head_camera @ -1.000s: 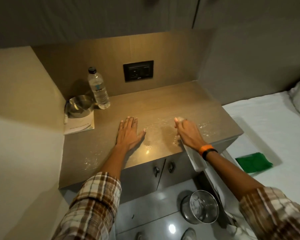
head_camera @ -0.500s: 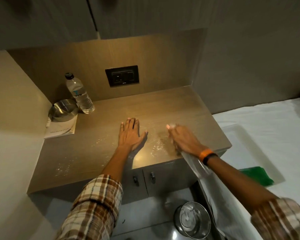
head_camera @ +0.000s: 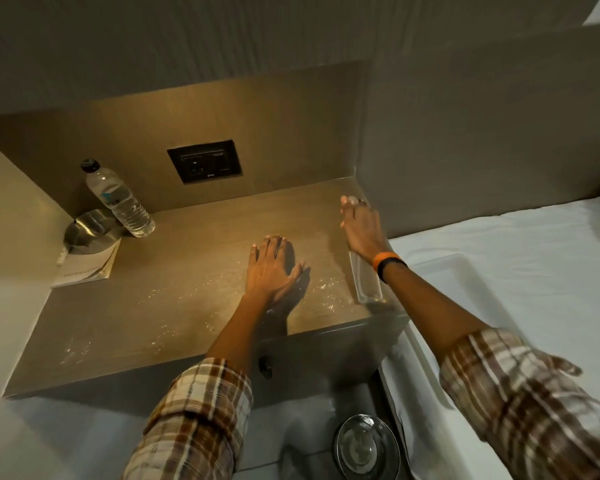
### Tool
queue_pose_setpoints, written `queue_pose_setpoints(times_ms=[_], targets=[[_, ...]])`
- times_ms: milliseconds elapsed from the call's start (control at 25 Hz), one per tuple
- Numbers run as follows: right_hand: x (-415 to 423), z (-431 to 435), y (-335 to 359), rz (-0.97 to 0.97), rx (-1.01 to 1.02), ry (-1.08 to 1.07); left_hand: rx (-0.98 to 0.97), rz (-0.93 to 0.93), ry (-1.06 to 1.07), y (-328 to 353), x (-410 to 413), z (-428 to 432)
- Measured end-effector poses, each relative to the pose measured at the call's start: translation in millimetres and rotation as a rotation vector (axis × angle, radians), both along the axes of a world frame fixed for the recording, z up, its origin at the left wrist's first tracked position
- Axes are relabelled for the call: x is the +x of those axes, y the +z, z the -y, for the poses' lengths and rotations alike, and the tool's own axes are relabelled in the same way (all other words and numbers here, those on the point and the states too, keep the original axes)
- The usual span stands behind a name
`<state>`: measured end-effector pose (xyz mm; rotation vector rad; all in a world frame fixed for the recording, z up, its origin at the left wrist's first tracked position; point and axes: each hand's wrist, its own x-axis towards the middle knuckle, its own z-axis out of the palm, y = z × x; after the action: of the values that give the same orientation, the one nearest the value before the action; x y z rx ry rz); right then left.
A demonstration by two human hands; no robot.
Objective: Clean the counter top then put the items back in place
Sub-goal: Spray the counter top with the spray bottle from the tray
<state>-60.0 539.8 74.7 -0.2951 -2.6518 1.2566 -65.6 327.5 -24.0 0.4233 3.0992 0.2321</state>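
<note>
Only partly clean, the wood-grain counter top [head_camera: 201, 258] carries pale crumbs scattered across its front half. Its long axis runs left to right. At its back-left corner a clear water bottle [head_camera: 120, 199] stands upright beside an apparently empty steel bowl [head_camera: 90, 230], which rests on a booklet [head_camera: 87, 268]. The left hand [head_camera: 271, 268] lies flat, fingers spread. The right hand [head_camera: 361, 226] reaches the back-right corner, seemingly pressing something pale; its grip I cannot tell

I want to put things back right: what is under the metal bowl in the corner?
The metal bowl sits partly on a white booklet. Its base hides the rest.
</note>
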Motion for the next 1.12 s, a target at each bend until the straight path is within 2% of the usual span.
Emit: queue_pose_setpoints(times_ms=[160, 360, 440, 640, 800, 920, 1120], targets=[[-15.9, -28.5, -3.8, 0.086, 0.095, 0.048, 0.009, 0.012, -0.046, -0.5, -19.9, -21.4], [74.8, -51.8, -24.2, 0.263, 0.095, 0.183, 0.034, 0.027, -0.131, 1.7, -46.5, -47.5], [102.1, -59.8, -28.6, 0.290, 0.125, 0.172, 0.039, 0.012, -0.180, 2.5, -52.8, -67.3], [89.4, -112.1, -23.8, 0.025, -0.104, -0.140, 0.055, 0.000, -0.250, -0.7, -52.6, -125.7], [56.6, -157.2, -35.0, -0.127, -0.200, -0.226, 0.067, 0.011, -0.238, -8.7, -48.5, -161.7], [33.8, -180.9, -86.3, -0.059, -0.334, -0.204, 0.068, -0.009, -0.193, -14.6, -43.2, -164.9], [-5.2, -208.7, -214.4, 0.097, -0.234, -0.134, 0.070, -0.079, -0.128, -25.2, -32.4, -165.4]])
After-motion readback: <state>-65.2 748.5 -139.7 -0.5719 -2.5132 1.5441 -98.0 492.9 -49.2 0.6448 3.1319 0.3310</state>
